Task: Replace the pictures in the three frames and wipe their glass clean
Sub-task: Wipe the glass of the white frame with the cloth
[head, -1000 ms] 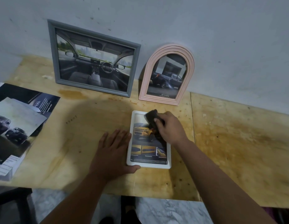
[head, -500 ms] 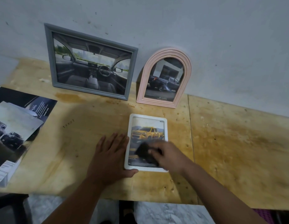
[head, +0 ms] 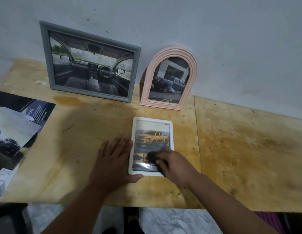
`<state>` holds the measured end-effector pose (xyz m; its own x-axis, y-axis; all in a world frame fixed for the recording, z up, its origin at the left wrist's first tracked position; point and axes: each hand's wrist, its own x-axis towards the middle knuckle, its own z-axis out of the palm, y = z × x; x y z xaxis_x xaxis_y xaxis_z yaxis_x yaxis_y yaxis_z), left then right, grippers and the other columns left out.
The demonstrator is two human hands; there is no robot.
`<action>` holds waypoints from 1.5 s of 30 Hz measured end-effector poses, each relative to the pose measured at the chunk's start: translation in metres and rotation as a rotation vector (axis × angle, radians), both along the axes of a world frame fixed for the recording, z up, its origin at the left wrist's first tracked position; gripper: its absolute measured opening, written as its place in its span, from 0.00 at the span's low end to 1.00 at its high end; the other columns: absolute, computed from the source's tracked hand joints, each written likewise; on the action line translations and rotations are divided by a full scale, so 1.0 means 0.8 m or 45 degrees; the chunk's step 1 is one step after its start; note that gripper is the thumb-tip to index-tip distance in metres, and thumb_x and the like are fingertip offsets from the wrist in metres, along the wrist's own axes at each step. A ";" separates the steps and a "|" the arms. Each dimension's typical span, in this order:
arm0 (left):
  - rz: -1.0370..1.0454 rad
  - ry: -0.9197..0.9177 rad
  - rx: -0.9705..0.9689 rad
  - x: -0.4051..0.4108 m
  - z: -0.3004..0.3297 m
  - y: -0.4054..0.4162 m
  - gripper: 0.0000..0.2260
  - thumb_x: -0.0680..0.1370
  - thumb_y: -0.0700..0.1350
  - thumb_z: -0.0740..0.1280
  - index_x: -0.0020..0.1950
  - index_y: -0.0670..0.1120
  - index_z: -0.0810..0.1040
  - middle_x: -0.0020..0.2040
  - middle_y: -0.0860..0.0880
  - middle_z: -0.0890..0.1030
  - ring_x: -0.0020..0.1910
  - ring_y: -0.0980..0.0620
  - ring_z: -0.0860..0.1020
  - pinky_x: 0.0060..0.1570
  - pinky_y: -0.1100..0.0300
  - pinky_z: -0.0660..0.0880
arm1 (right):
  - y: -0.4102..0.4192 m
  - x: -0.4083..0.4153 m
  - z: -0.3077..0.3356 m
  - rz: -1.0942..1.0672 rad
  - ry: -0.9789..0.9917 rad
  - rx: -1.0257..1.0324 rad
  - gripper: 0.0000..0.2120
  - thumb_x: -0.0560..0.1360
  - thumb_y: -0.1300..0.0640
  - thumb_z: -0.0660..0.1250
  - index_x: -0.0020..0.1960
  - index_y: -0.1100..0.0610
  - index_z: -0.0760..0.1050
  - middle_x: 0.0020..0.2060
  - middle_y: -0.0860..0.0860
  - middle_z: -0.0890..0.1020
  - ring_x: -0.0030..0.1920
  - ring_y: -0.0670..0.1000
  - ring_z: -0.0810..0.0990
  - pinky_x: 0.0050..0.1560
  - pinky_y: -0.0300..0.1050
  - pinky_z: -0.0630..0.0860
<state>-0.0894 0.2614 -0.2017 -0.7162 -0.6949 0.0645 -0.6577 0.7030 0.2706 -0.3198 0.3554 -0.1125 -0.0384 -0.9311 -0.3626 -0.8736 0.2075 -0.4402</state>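
Your right hand (head: 172,163) pinches the dark cloth (head: 152,156) on the white frame (head: 152,146), which lies flat before the pink arched frame (head: 169,78). Your left hand (head: 113,159), fingers flat, braces its edge. Glass is fragile and slick; press lightly.

Left hand (head: 113,159) lay flat, palm down, fingers straight and together, thumb stretched out sideways. Right hand (head: 173,163) curled, knuckles up, fingers bunched round a dark cloth (head: 152,156). Both forearms bare, reached forward from the bottom edge.
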 end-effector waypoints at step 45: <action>0.009 -0.017 0.057 0.001 0.009 0.001 0.53 0.64 0.80 0.63 0.79 0.47 0.69 0.78 0.46 0.70 0.80 0.43 0.64 0.77 0.36 0.57 | -0.086 -0.038 -0.006 -0.295 0.222 -0.201 0.14 0.83 0.52 0.60 0.65 0.53 0.79 0.53 0.55 0.78 0.50 0.58 0.79 0.51 0.53 0.78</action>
<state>-0.0885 0.2622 -0.1946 -0.7117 -0.7021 0.0236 -0.6666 0.6855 0.2928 -0.3499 0.2866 -0.1170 -0.3048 -0.9345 -0.1840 -0.8761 0.3509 -0.3307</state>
